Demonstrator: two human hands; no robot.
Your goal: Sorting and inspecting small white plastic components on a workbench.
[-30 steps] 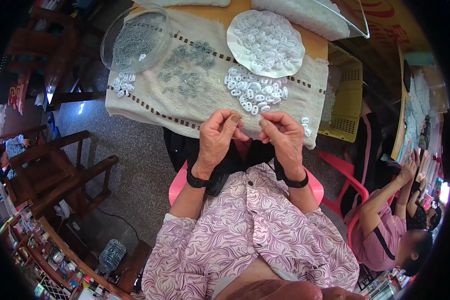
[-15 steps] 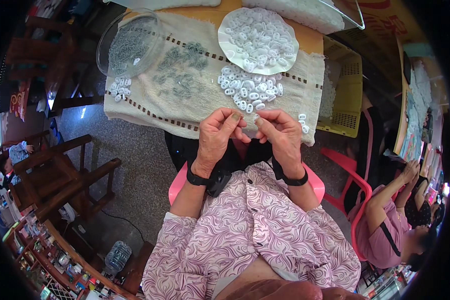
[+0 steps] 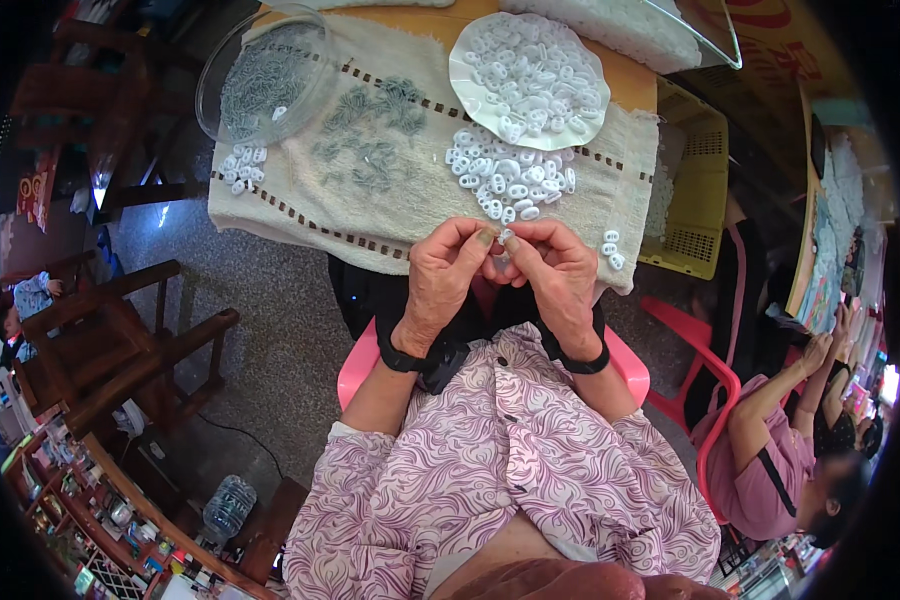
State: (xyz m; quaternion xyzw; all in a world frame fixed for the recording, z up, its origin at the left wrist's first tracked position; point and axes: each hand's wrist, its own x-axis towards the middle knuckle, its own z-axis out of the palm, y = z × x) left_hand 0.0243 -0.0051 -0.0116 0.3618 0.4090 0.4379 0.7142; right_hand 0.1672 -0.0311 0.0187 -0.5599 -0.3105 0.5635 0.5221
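Above the table's near edge my left hand [image 3: 444,278] and my right hand [image 3: 558,276] meet, thumbs and forefingers pinched. A small white oval plastic piece [image 3: 505,236] shows at the tips of my right fingers. My left fingertips press against it; whatever else they grip is too small to make out. Just beyond lies a heap of white two-holed plastic pieces [image 3: 515,183] on a beige towel [image 3: 370,210]. More such pieces fill a white scalloped plate [image 3: 458,85]. Small grey wire parts [image 3: 370,150] lie scattered at the towel's middle.
A clear round dish [image 3: 203,100] of grey wire parts stands at the far left, white pieces [image 3: 240,168] beside it. Three white pieces [image 3: 612,249] lie right of my hands. A yellow crate [image 3: 705,190] is at the right; another person [image 3: 765,450] sits beyond a pink chair [image 3: 705,345].
My hands have come together, the left fingertips closing the gap to the white piece in my right. The table and its things sit slightly further right in view.
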